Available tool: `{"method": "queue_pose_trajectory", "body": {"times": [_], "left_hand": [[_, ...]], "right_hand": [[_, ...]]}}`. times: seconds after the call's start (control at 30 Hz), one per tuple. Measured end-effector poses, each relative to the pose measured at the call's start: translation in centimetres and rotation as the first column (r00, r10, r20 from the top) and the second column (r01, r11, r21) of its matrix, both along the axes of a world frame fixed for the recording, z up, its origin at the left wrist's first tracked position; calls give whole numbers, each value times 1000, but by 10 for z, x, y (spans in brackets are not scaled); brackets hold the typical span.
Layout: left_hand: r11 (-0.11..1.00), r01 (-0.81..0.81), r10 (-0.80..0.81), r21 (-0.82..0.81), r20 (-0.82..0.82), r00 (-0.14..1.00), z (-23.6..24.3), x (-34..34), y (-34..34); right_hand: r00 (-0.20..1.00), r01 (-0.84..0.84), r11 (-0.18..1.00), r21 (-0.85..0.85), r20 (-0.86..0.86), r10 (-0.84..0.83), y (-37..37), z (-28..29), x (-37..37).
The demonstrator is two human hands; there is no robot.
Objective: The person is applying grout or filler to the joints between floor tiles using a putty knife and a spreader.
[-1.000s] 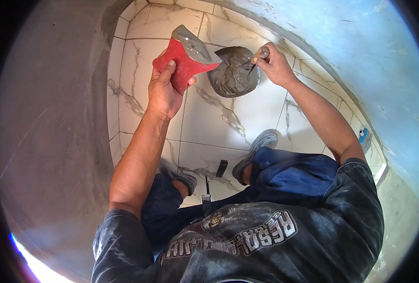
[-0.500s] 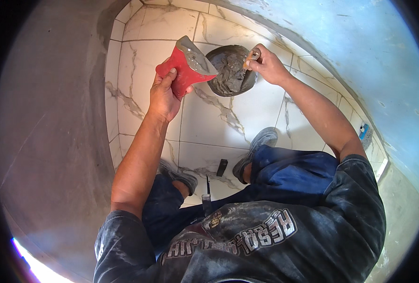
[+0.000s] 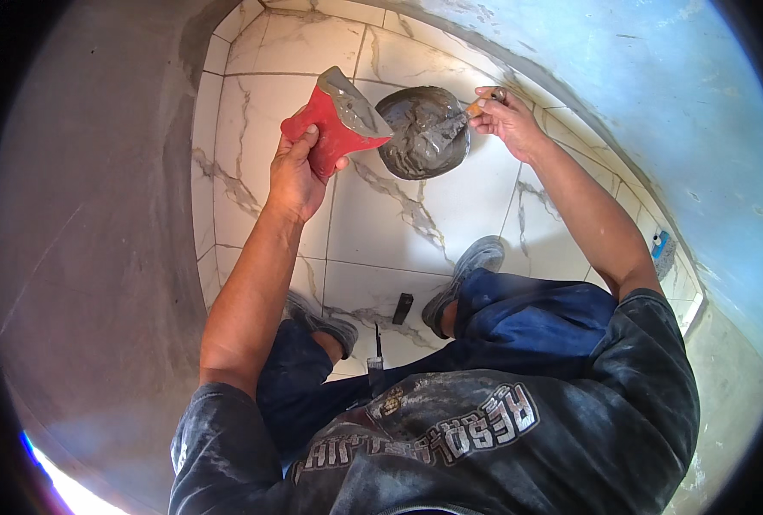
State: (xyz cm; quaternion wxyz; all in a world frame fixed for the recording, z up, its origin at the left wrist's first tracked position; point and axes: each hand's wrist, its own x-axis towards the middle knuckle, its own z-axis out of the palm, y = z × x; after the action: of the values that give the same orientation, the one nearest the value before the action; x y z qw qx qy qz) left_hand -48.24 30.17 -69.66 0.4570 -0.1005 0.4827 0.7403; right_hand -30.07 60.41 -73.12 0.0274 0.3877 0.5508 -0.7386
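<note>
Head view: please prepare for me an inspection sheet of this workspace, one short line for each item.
Surface: floor of white tiles with dark veins.
Job's things: bowl of grey paste on the floor; red holder carrying similar paste; tool with orange handle, its working end at the bowl.
Clutter: small black object between the shoes; blue-and-grey item at far right.
Hands: left hand grips the red holder; right hand grips the tool.
Cables: nothing seen.
Surroundings: grey surface at left, pale bluish wall at right.
</note>
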Motion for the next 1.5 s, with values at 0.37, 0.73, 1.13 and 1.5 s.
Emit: {"method": "queue_pose_trajectory", "body": {"times": [0.37,0.73,1.13,1.5], "left_hand": [[999,-32,32,-7,22,999,1,-1,1],[1000,-11,11,3,-12,1000,6,-3,-3],[1000,-16,17,5,-18,1000,7,-4,-3],[1000,-23,23,-5,-18,1000,4,-2,-3]], "right_hand": [[914,-399,842,362,84,397,-20,4,-22],[680,-686,511,518,205,704,-23,31,-39],[654,-715,543,442,146,742,-11,12,-37],[824,-560,756,338,140,548,-15,4,-35]]}}
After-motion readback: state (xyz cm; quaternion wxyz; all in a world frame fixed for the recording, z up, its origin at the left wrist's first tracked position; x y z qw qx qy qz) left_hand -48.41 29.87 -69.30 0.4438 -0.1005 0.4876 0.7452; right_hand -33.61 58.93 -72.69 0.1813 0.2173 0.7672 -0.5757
